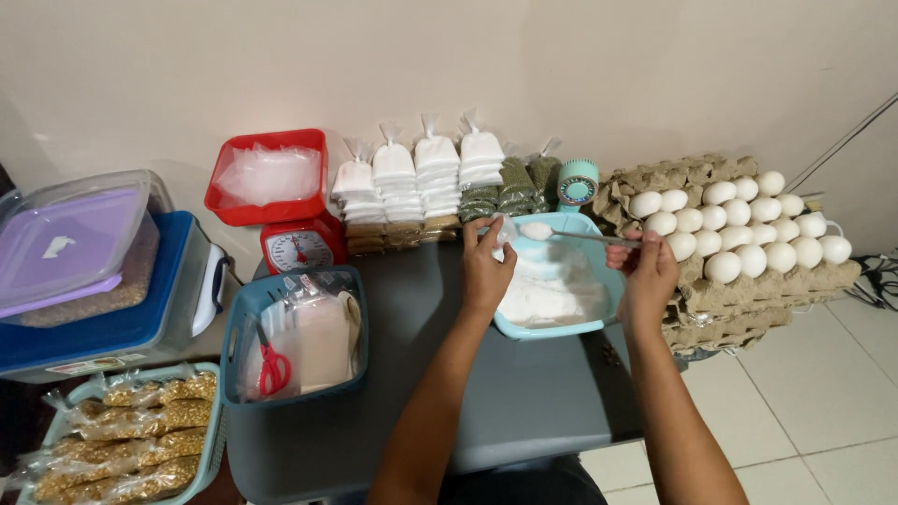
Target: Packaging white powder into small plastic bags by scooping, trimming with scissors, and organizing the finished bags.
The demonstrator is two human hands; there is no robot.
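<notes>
My left hand (486, 262) pinches a small clear plastic bag (506, 230) open above a light blue tub (599, 323) of white powder (547, 295). My right hand (645, 266) grips a metal spoon (585, 236), its bowl heaped with white powder at the bag's mouth. Both hands hover over the tub on a dark grey table (449, 411).
Stacked filled bags of white powder (421, 178) and green and brown grains line the wall. A red scale with tray (290, 220), a teal basket with scissors (295, 341), egg trays (739, 229), lidded boxes (84, 271) and a basket of yellow packets (140, 440) surround the table.
</notes>
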